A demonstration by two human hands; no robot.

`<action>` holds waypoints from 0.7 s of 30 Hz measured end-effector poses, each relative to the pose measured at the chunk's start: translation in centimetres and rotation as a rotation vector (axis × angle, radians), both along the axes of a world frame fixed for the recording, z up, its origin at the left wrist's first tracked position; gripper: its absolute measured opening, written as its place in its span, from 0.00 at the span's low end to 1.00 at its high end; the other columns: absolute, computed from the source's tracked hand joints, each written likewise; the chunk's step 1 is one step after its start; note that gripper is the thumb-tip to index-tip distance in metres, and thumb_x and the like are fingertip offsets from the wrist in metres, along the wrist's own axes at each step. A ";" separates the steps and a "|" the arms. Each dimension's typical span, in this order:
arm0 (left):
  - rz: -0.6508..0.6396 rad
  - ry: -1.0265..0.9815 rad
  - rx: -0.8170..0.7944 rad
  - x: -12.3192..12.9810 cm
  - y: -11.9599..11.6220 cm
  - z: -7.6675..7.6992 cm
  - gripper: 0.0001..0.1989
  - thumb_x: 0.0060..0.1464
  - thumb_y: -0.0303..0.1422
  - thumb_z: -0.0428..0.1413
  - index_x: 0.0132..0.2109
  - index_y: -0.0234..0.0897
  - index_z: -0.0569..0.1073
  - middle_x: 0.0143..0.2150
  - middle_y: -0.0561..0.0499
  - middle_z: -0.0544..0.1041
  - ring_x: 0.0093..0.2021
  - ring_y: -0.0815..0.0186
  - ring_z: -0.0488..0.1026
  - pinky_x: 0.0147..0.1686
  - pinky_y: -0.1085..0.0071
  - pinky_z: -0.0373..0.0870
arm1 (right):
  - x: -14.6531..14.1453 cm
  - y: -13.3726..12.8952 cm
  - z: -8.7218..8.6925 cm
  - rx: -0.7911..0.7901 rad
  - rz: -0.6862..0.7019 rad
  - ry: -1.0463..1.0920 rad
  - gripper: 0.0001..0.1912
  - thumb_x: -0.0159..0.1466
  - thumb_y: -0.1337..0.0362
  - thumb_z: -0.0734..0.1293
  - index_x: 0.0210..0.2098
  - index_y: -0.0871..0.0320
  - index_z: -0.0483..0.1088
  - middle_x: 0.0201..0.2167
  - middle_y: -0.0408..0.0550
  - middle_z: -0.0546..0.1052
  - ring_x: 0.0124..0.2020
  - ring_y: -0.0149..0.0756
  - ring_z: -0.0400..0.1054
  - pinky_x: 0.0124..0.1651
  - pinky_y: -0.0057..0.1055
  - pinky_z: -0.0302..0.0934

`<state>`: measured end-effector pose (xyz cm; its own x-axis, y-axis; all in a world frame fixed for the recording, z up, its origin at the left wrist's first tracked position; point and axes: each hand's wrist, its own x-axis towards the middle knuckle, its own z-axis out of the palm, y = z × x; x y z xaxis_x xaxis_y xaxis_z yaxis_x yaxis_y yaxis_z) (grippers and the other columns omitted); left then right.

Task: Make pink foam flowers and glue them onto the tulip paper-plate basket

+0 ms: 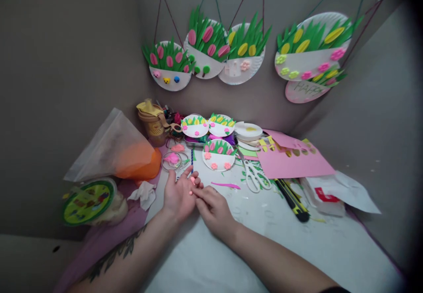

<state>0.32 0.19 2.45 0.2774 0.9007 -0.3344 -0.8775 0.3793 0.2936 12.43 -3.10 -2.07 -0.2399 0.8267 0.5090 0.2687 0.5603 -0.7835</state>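
- Small coral pieces (191, 192) rest on the upturned, unclenched left hand (180, 198), mid-frame.
- The right hand (213, 205) touches the left's fingers beside them; whether it pinches anything cannot be told.
- Frame left, a clear bag (102, 152) holds something orange (140, 163) above a green-lidded tub (87, 202).

Gray walls (79, 50) enclose three sides of a tabletop (205, 262) — white-covered, pink cloth (99, 244) at its left — in muted light.
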 end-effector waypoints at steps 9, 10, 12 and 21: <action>0.061 0.128 0.020 0.6 -0.4 0.4 0.23 0.61 0.48 0.37 0.44 0.36 0.67 0.33 0.49 0.67 0.27 0.68 0.66 0.26 0.70 0.68 | 0.0 0.3 -0.3 -0.058 -0.115 0.050 0.08 0.62 0.66 0.66 0.40 0.54 0.76 0.29 0.45 0.77 0.29 0.32 0.70 0.34 0.28 0.66; 0.063 0.139 0.028 0.6 -0.5 0.4 0.23 0.61 0.48 0.37 0.44 0.36 0.67 0.33 0.49 0.67 0.27 0.68 0.66 0.27 0.70 0.68 | 0.0 0.3 -0.2 -0.049 -0.115 0.053 0.08 0.62 0.66 0.66 0.40 0.54 0.76 0.29 0.45 0.77 0.29 0.31 0.70 0.34 0.28 0.66; 0.062 0.151 0.036 0.7 -0.5 0.4 0.23 0.61 0.47 0.36 0.45 0.36 0.67 0.33 0.49 0.67 0.27 0.68 0.66 0.27 0.70 0.69 | -0.1 0.1 -0.1 -0.009 -0.095 0.053 0.10 0.63 0.67 0.64 0.41 0.54 0.75 0.30 0.46 0.77 0.31 0.32 0.69 0.36 0.30 0.66; 0.032 0.065 0.016 -0.1 0.1 0.1 0.25 0.59 0.51 0.37 0.42 0.36 0.67 0.33 0.48 0.67 0.27 0.66 0.67 0.29 0.68 0.70 | -0.1 -0.7 -0.1 0.193 0.001 -0.204 0.21 0.64 0.63 0.60 0.57 0.53 0.64 0.32 0.47 0.63 0.35 0.38 0.59 0.38 0.38 0.63</action>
